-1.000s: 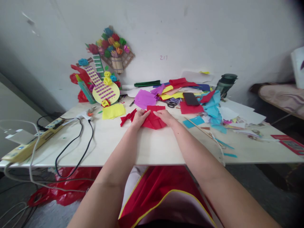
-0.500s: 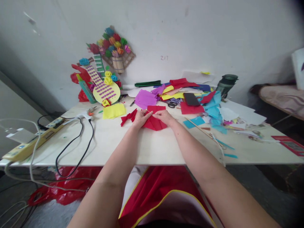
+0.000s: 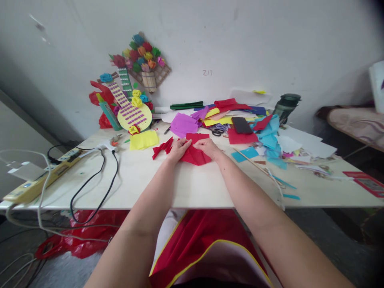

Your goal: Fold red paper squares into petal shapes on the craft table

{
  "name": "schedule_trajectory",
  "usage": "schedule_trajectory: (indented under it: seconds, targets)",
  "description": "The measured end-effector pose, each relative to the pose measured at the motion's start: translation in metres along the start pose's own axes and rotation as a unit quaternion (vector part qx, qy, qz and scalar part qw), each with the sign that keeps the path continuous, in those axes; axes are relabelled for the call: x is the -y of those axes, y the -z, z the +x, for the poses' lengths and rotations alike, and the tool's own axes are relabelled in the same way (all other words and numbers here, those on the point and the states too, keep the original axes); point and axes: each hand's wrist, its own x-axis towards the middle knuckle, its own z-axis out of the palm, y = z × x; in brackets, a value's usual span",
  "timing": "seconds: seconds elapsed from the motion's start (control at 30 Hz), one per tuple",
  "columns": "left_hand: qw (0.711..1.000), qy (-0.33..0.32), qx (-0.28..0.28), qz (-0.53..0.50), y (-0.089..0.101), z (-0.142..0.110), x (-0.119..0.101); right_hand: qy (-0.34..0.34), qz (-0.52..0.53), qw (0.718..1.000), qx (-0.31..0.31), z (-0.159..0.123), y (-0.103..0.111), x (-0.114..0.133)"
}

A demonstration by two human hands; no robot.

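Both of my hands are over a red sheet of crepe paper (image 3: 196, 157) in the middle of the table. My left hand (image 3: 180, 149) has its fingers closed on the sheet's left part. From the other side, my right hand (image 3: 207, 147) pinches the paper near its middle. The fingertips of the two hands are close together, and the exact fold between them is too small to make out. A crumpled strip of red paper (image 3: 162, 149) lies just left of my left hand. Behind the hands lies a purple sheet (image 3: 183, 125).
To the left are a yellow sheet (image 3: 144, 140), a glue gun (image 3: 105, 146) and a power strip (image 3: 42, 176) with cables. Scissors (image 3: 217, 132), a phone (image 3: 242, 125) and coloured paper lie behind. A wooden stick (image 3: 255, 165) is at right, a dark bottle (image 3: 287, 108) farther back.
My fingers have shifted very slightly on the red sheet, with both hands still in the same place. Everything else on the table looks unmoved.
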Motion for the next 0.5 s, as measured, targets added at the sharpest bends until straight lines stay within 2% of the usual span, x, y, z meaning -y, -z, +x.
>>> schedule_trajectory:
  seconds: [0.37,0.5]
  targets:
    - [0.999,0.013,-0.019,-0.025,0.0023,0.0025,0.0031,-0.006,0.016,1.000,0.008,0.0019,-0.0017,-0.0063]
    - [0.998,0.033,-0.052,-0.029,0.0030,0.0035,0.0042,-0.007,0.013,1.000,0.012,0.0026,-0.0012,-0.0071]
